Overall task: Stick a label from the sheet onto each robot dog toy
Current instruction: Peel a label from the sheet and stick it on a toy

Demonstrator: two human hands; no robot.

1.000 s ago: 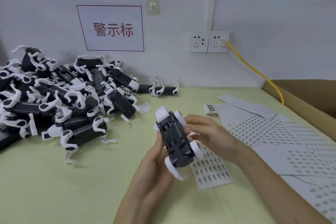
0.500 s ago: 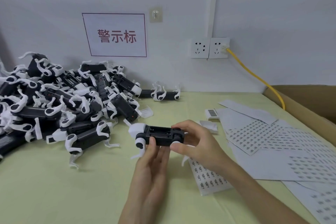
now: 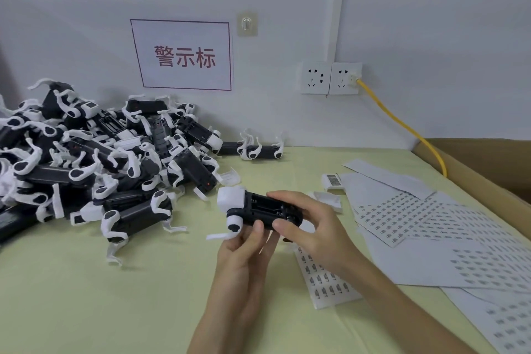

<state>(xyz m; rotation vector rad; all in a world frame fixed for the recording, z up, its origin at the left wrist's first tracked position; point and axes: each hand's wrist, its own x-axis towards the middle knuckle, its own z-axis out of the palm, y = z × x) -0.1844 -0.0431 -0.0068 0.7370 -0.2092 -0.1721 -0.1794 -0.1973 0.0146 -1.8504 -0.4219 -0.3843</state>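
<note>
A black robot dog toy (image 3: 260,210) with white legs and a white head lies sideways above the table, head to the left. My left hand (image 3: 244,256) holds it from below, thumb against its near side. My right hand (image 3: 310,227) grips its rear end, fingers over the top and thumb on the near side. A small label sheet (image 3: 324,279) lies on the table under my right wrist. Whether a label is on the toy cannot be seen.
A big pile of robot dog toys (image 3: 94,158) fills the left of the yellow-green table (image 3: 115,296). One more toy (image 3: 258,149) lies by the wall. Larger label sheets (image 3: 448,227) cover the right side, beside a cardboard box (image 3: 488,169). A yellow cable (image 3: 402,126) runs from the wall socket.
The toy has been turned from pointing away from me to lying sideways with its head to the left. Both hands have kept hold of it.
</note>
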